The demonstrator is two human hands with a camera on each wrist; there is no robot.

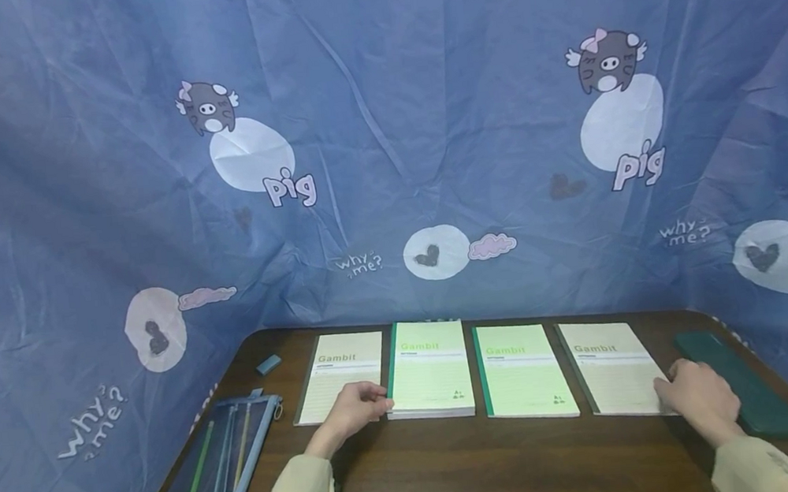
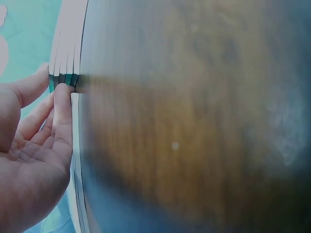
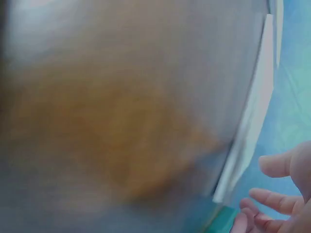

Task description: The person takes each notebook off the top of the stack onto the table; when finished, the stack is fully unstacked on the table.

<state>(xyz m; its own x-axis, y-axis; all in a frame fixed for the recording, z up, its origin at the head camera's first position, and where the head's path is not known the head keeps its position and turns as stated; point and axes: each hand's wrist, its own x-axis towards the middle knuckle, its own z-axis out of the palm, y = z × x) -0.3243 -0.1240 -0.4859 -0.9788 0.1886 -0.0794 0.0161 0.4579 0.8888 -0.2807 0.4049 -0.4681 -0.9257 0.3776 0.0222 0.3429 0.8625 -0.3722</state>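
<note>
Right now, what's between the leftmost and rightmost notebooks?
Head view: a notebook stack, green spine on top, then a green-spined notebook to its right. The left hand pinches the stack's near left corner.

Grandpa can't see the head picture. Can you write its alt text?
The left hand pinches a notebook stack, second from left in a row of four; the right hand is by the rightmost notebook. Behind the brown table hangs blue pig-patterned cloth.
</note>
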